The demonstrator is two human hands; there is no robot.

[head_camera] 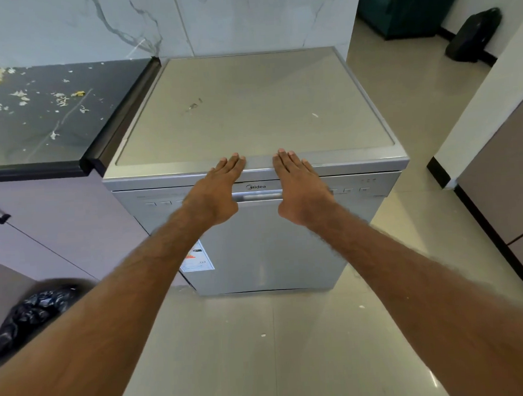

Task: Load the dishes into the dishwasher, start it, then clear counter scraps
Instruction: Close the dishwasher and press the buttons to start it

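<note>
— Start at the left. What's there?

— Scraps [21,96] strewn across the dark worktop [36,144]. They look like thin, dry flakes, near weightless I'd guess, so I'd sweep them rather than pinch them. A bin [31,316] lined with a black bag stands on the floor below.

— And your left grip?

— My left hand [215,191] lies flat, fingers straight, tips resting on the front edge of the dishwasher [248,106] top. It is released and holds nothing.

— The machine itself?

— It stands just beside the worktop with its door [266,252] closed. Nothing shows of the inside, so I cannot tell whether it is loaded. The door looks like stiff sheet metal, hinged low I'd judge, and probably heavy once it drops. I'd take it by the recessed handle [257,196] between my two hands, hook my fingers under it and lower it with care.

— Right grip?

— My right hand [299,186] mirrors the left: flat, fingers extended, tips on the same front edge, clasping nothing. Just right of it are the small buttons [348,190] on the control strip, which I expect need only a light press.
</note>
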